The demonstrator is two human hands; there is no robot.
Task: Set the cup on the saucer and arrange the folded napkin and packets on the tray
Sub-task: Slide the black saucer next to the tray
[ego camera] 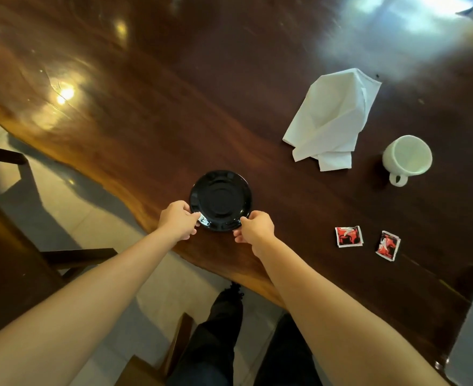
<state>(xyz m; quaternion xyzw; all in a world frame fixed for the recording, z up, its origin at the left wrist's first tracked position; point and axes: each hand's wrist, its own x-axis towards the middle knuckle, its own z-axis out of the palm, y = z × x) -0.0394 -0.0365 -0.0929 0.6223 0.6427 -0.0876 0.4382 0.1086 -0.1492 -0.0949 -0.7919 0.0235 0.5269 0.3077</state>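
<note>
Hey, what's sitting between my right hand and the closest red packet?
Nothing but bare table. In the head view, the stretch from the right hand, gripping the saucer, to the nearer packet carries nothing.

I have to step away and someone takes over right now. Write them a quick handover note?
Left hand and right hand each grip the near rim of the black saucer, by the front edge of the table. White cup stands empty to the right, apart from it. Napkin lies on the table beyond. One red packet and a second packet lie right of the saucer. Done: nothing placed. Left: cup onto saucer; napkin and packets onto the tray, which I cannot clearly see.
</note>
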